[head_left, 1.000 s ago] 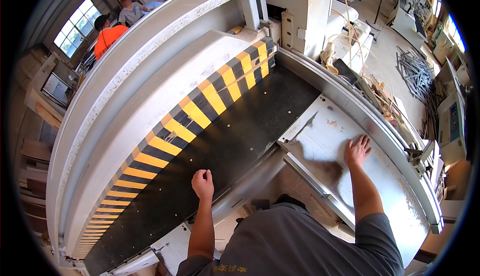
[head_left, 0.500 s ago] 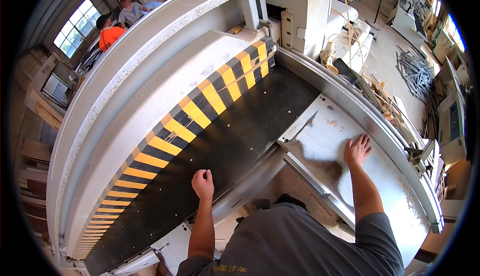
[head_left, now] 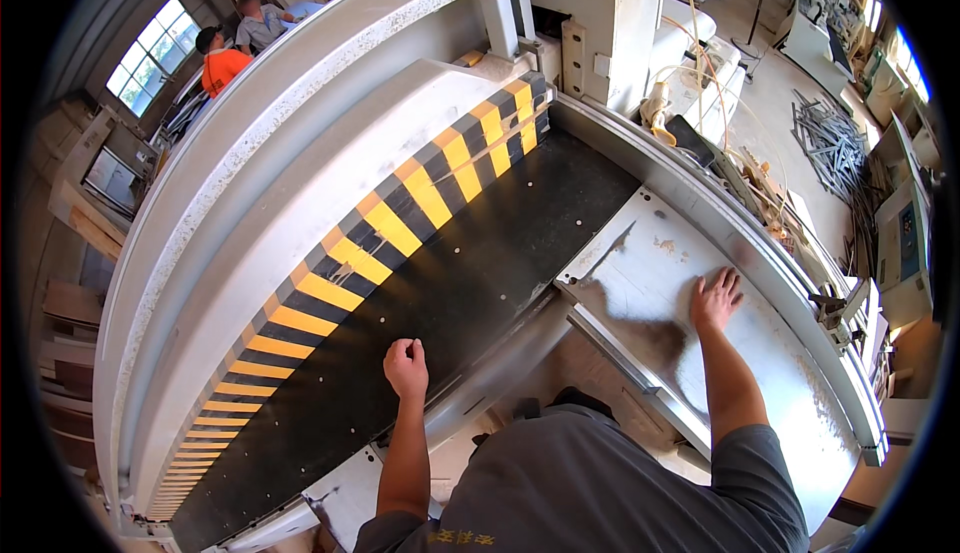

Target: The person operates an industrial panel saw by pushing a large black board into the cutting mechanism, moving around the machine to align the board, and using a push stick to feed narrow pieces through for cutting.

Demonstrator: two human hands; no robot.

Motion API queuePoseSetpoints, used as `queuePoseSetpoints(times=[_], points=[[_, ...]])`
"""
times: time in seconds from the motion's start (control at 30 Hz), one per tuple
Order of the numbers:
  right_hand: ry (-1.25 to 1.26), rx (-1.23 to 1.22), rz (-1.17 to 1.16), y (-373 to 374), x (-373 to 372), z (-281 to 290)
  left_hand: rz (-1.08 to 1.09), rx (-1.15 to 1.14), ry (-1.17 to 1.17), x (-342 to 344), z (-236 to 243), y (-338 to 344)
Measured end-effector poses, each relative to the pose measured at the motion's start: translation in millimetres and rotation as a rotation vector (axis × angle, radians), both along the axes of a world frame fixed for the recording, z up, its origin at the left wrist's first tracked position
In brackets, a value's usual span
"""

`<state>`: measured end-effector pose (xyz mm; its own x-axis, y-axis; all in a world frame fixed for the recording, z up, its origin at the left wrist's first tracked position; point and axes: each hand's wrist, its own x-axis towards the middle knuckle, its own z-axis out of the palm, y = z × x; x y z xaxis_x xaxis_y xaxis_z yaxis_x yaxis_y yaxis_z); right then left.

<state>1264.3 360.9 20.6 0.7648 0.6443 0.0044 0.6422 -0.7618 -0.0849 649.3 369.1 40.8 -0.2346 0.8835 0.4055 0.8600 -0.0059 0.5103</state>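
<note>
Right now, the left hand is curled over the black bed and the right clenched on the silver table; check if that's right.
The right hand isn't clenched: the head view shows it spread open on the silver table. The left hand is curled over the black bed, as you said.

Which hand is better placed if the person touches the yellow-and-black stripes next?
Probably the left hand. It's loosely curled over the black bed, nearer the yellow-and-black stripes. The right hand is spread on the silver plate, farther off to the right.
</note>
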Motion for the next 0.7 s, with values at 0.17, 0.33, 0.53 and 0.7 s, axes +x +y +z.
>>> queuePoseSetpoints(times=[0.17,0.33,0.53,0.7], points=[[0.003,0.001,-0.004,0.1,1.5,-3.3,-0.002,0.003,-0.009,-0.3,-2.0,-0.1],[0.0,0.01,-0.004,0.2,2.0,-4.9,0.001,-0.007,0.005,-0.7,-2.1,-0.1],[-0.001,-0.007,-0.008,0.7,0.4,-1.1,-0.005,0.012,0.013,-0.4,-1.9,-0.1],[-0.007,-0.018,-0.013,1.1,0.3,-2.0,-0.003,0.013,0.011,-0.2,-2.0,0.3]])
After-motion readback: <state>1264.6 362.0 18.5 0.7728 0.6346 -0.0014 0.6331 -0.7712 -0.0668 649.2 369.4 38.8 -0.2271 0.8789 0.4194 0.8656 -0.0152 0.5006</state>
